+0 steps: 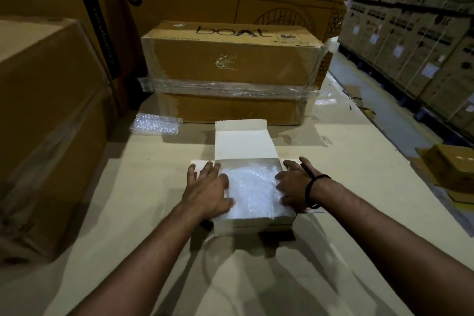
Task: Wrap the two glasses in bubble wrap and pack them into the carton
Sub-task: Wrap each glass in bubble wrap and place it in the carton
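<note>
The white carton sits on the cardboard tabletop just ahead, mouth up. It is filled with a bubble wrap bundle; the glasses and their direction are hidden. The left hand presses flat, fingers spread, on the left side flap. The right hand bends its fingers over the wrap's right edge; whether it grips cannot be told. The lid stands at the far end, pointing away. Beyond, to the left, lies a loose bubble wrap sheet, then a taped brown box.

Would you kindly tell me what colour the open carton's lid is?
White; the carton's lid shows plainly in the head view.
</note>
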Demonstrator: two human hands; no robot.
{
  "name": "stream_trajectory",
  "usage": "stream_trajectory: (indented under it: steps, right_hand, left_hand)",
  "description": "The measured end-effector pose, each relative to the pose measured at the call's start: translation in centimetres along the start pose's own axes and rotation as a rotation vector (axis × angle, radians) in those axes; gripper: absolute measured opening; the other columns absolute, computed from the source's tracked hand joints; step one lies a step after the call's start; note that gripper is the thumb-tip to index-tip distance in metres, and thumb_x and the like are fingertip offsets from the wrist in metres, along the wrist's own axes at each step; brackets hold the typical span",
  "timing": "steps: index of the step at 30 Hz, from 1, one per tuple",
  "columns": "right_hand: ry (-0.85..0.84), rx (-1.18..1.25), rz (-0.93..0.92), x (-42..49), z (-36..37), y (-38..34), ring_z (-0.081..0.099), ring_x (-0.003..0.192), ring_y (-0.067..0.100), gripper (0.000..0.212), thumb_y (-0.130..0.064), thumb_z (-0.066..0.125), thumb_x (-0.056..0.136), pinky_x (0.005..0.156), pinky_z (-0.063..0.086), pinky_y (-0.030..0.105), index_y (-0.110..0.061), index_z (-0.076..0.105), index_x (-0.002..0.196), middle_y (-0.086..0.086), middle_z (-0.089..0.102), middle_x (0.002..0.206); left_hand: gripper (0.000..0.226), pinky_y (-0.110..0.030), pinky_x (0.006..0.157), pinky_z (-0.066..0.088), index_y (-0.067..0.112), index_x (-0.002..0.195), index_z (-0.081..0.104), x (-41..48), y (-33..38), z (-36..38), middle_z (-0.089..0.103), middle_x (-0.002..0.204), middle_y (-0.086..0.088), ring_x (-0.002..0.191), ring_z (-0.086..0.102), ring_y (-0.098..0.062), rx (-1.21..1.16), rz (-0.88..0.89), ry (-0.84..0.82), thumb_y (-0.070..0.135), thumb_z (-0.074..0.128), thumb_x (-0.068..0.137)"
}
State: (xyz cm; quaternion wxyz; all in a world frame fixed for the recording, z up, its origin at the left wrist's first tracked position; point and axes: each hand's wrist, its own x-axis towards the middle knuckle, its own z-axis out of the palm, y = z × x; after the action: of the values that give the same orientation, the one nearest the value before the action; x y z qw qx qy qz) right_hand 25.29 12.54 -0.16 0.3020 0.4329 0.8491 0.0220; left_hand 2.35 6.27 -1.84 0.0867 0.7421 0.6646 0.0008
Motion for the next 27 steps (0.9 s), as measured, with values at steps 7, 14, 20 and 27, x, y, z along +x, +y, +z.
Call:
stream_trajectory:
  steps: [7, 14, 20, 27]
  right_hand:
    - [0.13, 0.316, -0.039, -0.8, -0.5, 1.5, 0.044, 0.125, 0.019, 0.051, -0.062, 0.052, 0.079, 0.105, 0.035, 0.036, -0.031, 0.061, 0.12, -0.006, 0.057, 0.128]
    - [-0.034, 0.038, -0.046, -1.7, -1.0, 0.4, 0.012, 0.144, 0.019, 0.049, -0.064, 0.052, 0.082, 0.115, 0.009, 0.052, -0.034, 0.062, 0.12, -0.011, 0.042, 0.144]
    - [0.048, -0.108, -0.002, -1.2, -0.1, -1.2, 0.027, 0.135, 0.029, 0.038, -0.057, 0.051, 0.083, 0.112, 0.014, 0.051, -0.028, 0.067, 0.103, -0.003, 0.058, 0.119]
    - [0.155, 0.188, 0.0, -2.0, -1.1, 0.5, 0.051, 0.12, 0.017, 0.053, -0.059, 0.066, 0.075, 0.1, 0.037, 0.033, -0.031, 0.061, 0.119, -0.008, 0.062, 0.119]
  left_hand:
    - [0.037, -0.021, 0.089, 0.04, 0.017, 0.12, 0.068, -1.5, -3.3, -3.1, 0.063, 0.129, -0.002, 0.115, 0.058, -0.02, -0.34, 0.031, 0.112, 0.006, 0.056, 0.087]
    - [0.024, -0.028, 0.086, 0.049, 0.024, 0.099, 0.077, -1.0, -4.1, -2.3, 0.073, 0.104, 0.01, 0.096, 0.062, -0.014, -0.146, 0.127, 0.04, 0.011, 0.065, 0.082]
    - [0.036, -0.043, 0.111, 0.015, 0.032, 0.112, 0.07, -1.3, -1.9, -1.1, 0.065, 0.123, 0.01, 0.124, 0.044, -0.017, 0.208, 0.154, 0.002, 0.034, 0.05, 0.083]
    - [0.026, -0.041, 0.111, 0.012, 0.028, 0.098, 0.075, -2.0, -1.5, -1.1, 0.065, 0.12, 0.014, 0.12, 0.047, -0.013, 0.143, 0.148, 0.13, 0.037, 0.052, 0.089]
